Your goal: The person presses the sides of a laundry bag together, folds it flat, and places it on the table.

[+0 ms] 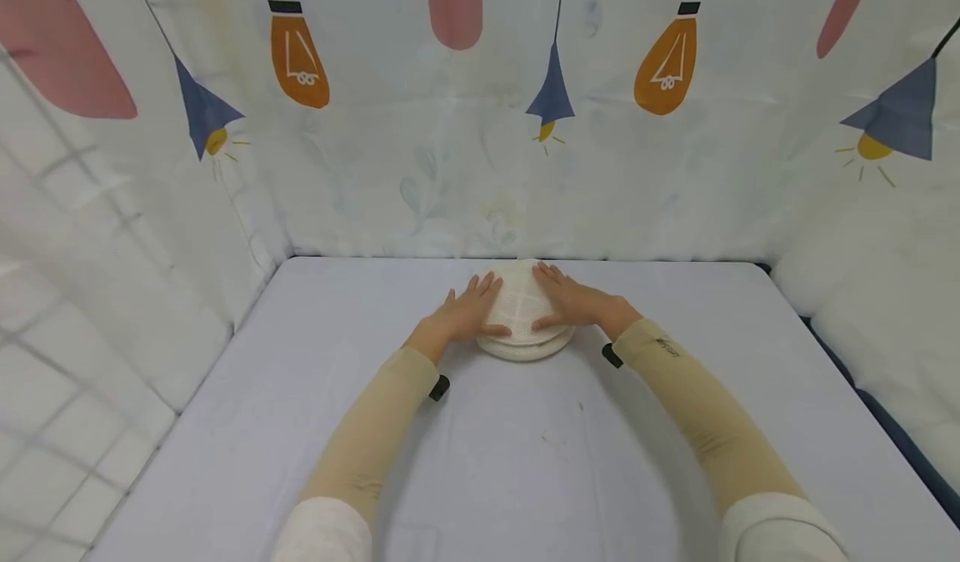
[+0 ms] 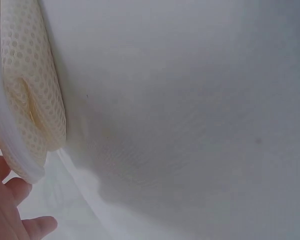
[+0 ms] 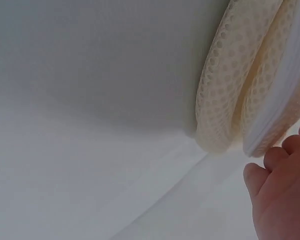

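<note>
A cream mesh laundry bag (image 1: 521, 305), rounded and folded in layers, lies at the far middle of the table. My left hand (image 1: 467, 310) rests on its left side, fingers spread and thumb toward the near edge. On the opposite side, my right hand (image 1: 576, 299) touches it the same way. The left wrist view shows the bag's mesh folds (image 2: 37, 75) and white trim, with left fingertips (image 2: 20, 190) along the edge. In the right wrist view, two puffy mesh layers (image 3: 225, 85) stand beside the right hand (image 3: 285, 190). The underside of the bag is hidden.
A pale cloth covers the table (image 1: 510, 462), with a few small marks on it. Behind stands a white printed curtain (image 1: 465, 170) with lamp and bulb pictures. White sheeting (image 1: 112, 295) hangs along the left side, and more (image 1: 885, 278) along the right.
</note>
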Tool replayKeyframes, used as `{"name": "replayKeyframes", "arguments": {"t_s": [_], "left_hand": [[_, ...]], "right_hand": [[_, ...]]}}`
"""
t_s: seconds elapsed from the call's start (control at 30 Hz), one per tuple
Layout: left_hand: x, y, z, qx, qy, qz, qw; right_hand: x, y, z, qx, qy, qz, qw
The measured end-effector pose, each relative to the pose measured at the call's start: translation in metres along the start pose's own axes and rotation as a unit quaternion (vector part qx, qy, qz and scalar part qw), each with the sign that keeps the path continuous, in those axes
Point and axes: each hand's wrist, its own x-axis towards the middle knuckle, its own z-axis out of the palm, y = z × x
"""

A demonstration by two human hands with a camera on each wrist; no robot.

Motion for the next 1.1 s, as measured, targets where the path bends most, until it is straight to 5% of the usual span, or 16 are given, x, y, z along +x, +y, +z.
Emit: {"name": "replayKeyframes", "arguments": {"t_s": [0.37, 1.1], "left_hand": [[0.000, 0.005, 0.001, 0.012, -0.009, -0.003, 0.9999], [0.001, 0.010, 0.004, 0.006, -0.020, -0.028, 0.9994]], "right_hand": [[0.020, -0.005, 0.002, -0.038, -0.021, 0.006, 0.9990], [0.023, -0.006, 0.004, -0.028, -0.061, 0.021, 0.9975]]}}
